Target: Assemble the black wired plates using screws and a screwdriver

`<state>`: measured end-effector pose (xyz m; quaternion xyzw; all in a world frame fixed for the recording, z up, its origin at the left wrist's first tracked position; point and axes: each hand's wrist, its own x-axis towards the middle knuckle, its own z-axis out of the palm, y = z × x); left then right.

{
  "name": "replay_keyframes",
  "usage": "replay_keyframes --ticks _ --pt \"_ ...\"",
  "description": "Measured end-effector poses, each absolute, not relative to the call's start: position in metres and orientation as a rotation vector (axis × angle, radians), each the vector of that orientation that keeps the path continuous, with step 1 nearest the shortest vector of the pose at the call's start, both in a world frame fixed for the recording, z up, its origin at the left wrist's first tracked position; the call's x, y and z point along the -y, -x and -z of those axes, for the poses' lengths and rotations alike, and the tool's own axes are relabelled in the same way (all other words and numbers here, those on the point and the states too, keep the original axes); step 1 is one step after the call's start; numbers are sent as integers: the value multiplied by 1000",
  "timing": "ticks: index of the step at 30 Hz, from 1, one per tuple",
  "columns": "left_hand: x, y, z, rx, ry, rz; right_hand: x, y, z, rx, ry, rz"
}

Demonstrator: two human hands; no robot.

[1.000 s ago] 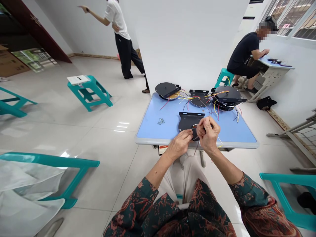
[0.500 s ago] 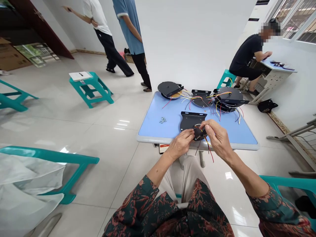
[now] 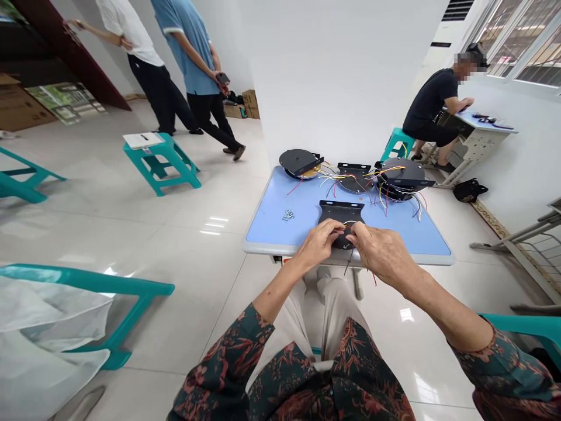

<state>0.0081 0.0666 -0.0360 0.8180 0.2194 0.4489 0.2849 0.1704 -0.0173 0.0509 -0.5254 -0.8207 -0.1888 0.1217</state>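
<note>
- Teal stool (image 3: 160,161): well left of the table, a white pad on its seat.
- Screws (image 3: 288,215): a small loose heap on the blue table (image 3: 267,234); a brushing sleeve or trailing wire could scatter them.
- Left hand (image 3: 318,244): fingers curled and close to the right hand, at the black bracket's lower end; exact pinch hidden, so the hold cannot be told.
- Black bracket (image 3: 335,211): flat near the table's front edge, between both hands, lower end covered by fingers.
- Right hand (image 3: 381,254): fingers bent over and pressed in toward the left hand; what they pinch is hidden.
- Wires (image 3: 349,266): thin, hanging past the front edge; a snag or sharp tug could pull them loose or drag the bracket off.
- Black discs (image 3: 401,172): at the table's back, trailing colored wires that could tangle.
</note>
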Motion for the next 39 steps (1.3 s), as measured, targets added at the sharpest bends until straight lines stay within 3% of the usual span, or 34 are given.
replay_keyframes --ticks 11,23,29,35,39 --pt "-93 -28 31 -520 -1941 -827 22 -181 -72 2477 1755 43" --pt "-93 -18 24 -351 -1778 -698 4 -173 -46 2124 1962 613" --pt "-94 -21 27 -404 -1820 -719 -1 -174 -43 2064 1949 516" --pt "-93 -26 28 -494 -1936 -793 -8 -187 -55 2158 1546 90" --pt "-92 -25 26 -460 -1943 -797 -13 -190 -62 2216 1612 146"
